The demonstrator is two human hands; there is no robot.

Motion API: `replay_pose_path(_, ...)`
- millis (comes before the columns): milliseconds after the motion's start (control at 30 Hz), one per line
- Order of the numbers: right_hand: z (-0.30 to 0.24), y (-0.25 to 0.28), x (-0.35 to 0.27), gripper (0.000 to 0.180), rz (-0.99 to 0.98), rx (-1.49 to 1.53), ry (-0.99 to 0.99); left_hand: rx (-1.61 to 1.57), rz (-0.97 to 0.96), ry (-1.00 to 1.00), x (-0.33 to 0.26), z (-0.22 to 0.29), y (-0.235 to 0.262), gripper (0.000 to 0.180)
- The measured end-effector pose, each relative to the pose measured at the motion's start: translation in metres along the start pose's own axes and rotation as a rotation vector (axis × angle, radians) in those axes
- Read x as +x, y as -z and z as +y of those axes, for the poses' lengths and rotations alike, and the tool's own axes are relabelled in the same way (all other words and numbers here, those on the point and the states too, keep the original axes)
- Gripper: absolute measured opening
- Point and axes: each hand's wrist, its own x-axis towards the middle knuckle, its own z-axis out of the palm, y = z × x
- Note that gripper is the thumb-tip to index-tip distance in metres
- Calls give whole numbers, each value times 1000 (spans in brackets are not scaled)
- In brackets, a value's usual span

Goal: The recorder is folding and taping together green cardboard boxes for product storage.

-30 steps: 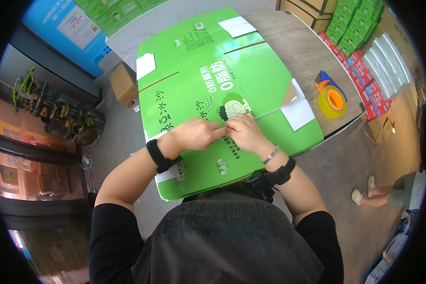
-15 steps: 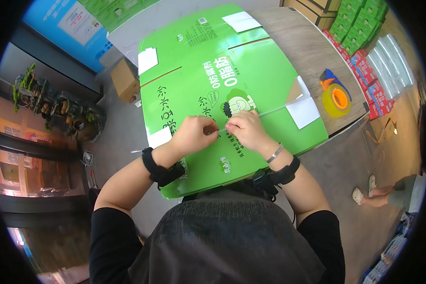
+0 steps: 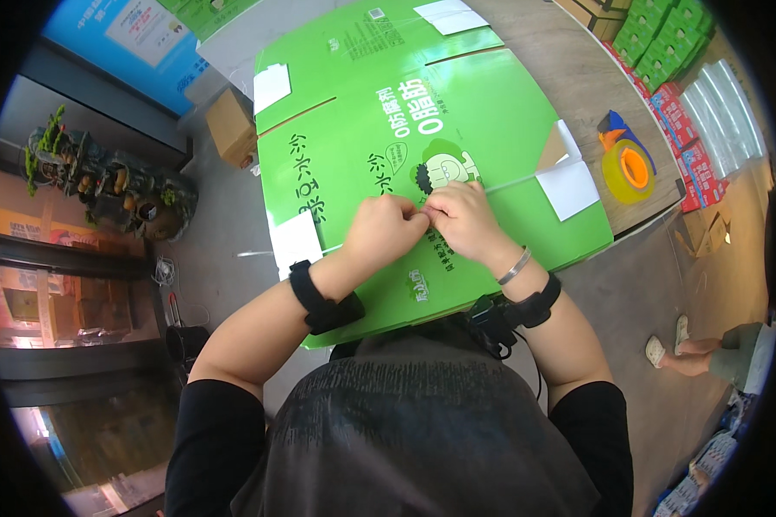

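Note:
A green flattened cardboard box [image 3: 353,103] lies in front of me, with white pads at its edges. A thin pale string [image 3: 509,185] crosses it to the right of my hands, and a loose pale end sticks out past its left edge. Over the middle of the cardboard, my left hand [image 3: 384,226] is closed, thumb and index finger pinched together. My right hand [image 3: 466,220] pinches right beside it, the fingertips of both meeting on the string's line. The fingers cover most of what they grip.
A yellow tape roll in a blue and orange dispenser [image 3: 628,168] sits on the wooden tabletop [image 3: 569,77] at right. Green and red cartons [image 3: 664,43] are stacked beyond. A brown box [image 3: 231,127] and a rock ornament [image 3: 103,185] stand left. Another person's legs [image 3: 703,353] show at right.
My two hands have come together, closing the small gap between their fingertips. The whole view has shifted slightly, so the cardboard sits a little higher and further right.

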Motion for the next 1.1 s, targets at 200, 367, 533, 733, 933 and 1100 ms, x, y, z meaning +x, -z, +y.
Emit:
replay_pose_path(200, 2, -1, -1, 15, 10, -3, 15, -3, -15, 87, 4, 5, -5, 23)
replay_pose_path(367, -1, 2, 0, 17, -13, 12, -4, 63, -4, 91, 6, 2, -9, 20)
replay_pose_path(533, -3, 5, 1, 21, -54, 6, -19, -152, -68, 87, 2, -11, 5, 20)
replay_pose_path(733, -4, 3, 1, 21, -43, 8, -36, -26, -16, -486, -4, -26, 29, 18)
replay_pose_path(933, -3, 3, 2, 21, -47, -26, -27, 219, -61, -790, 5, -29, 33, 14)
replay_pose_path(1100, -2, 2, 1, 18, -25, -23, -1, 363, -126, -927, 18, -30, 34, 15)
